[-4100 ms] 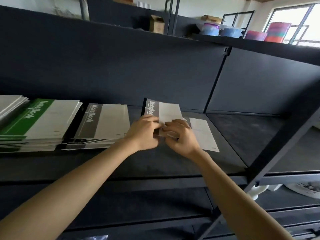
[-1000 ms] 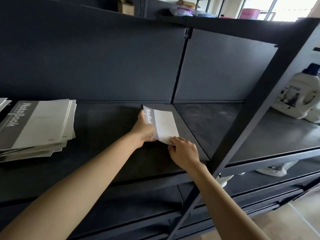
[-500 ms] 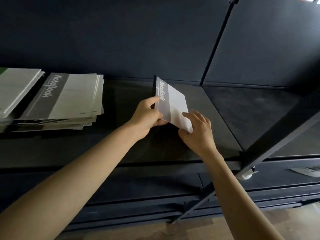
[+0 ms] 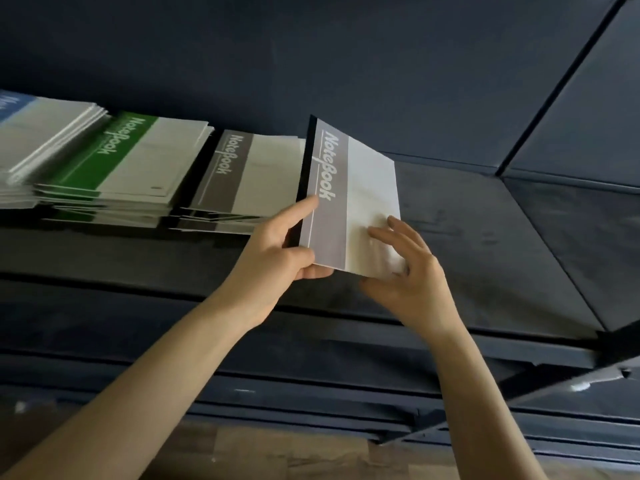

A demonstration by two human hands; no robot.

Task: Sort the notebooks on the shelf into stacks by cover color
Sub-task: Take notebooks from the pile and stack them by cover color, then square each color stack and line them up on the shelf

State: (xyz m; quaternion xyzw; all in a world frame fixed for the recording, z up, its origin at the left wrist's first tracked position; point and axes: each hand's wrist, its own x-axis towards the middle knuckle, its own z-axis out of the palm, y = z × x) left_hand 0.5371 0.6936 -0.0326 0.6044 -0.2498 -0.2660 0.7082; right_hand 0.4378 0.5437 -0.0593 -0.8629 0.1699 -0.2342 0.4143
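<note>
Grey notebook [image 4: 363, 202] gripped in left hand [image 4: 277, 251], right hand [image 4: 408, 271] open against its cover; grey stack [image 4: 249, 174], green stack [image 4: 138, 157] just left.

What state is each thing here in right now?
Grey notebook: closed, tilted, held above shelf.
Left hand: grips the notebook's spine edge.
Right hand: fingers spread, touching its cover.
Grey stack: lying flat.
Green stack: lying flat, slightly uneven.
Blue stack: lying flat.

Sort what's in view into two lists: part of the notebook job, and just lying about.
Part of the job: grey notebook, gripped by the left hand, right hand touching it; grey stack; green stack; blue stack; shelf board they lie on.
Just there: back panel; lower shelves; wooden floor.
</note>
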